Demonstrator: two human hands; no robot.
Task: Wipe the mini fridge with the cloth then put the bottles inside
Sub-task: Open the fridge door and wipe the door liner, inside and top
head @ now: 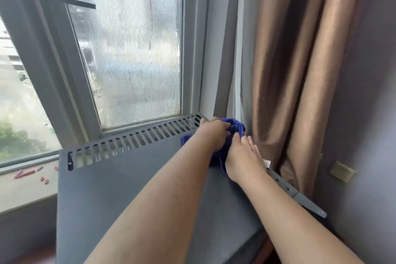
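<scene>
A room corner by a tall window (128, 49) with a grey frame and a hazy screen. Below the window stands the mini fridge, and only its flat grey top (128, 188) is in view. Brown curtains (300, 70) hang in heavy folds to the right of the fridge top and reach down past its back right corner, against a grey-violet wall. A pale window sill (21, 191) lies left of the fridge top.

A row of vent slots (132, 141) runs along the far edge of the fridge top, just under the window. A grey metal hinge bracket (300, 197) with screw holes lies along its right edge.

Two bare forearms reach across the fridge top to its back right corner. The left hand (214, 133) has its fingers curled into the bunched blue cloth (237, 125) and grips it. The right hand (244, 158) lies just beside it with its fingers stretched out and fairly straight. Its thumb and fingertips touch the cloth, and a fold of the cloth shows under its palm. The cloth rests on that corner of the fridge top, close to the curtain.

A small brass-coloured wall plate (342, 171) sits on the wall to the right of the fridge top. Small red marks (27, 172) are scattered on the sill to its left.
</scene>
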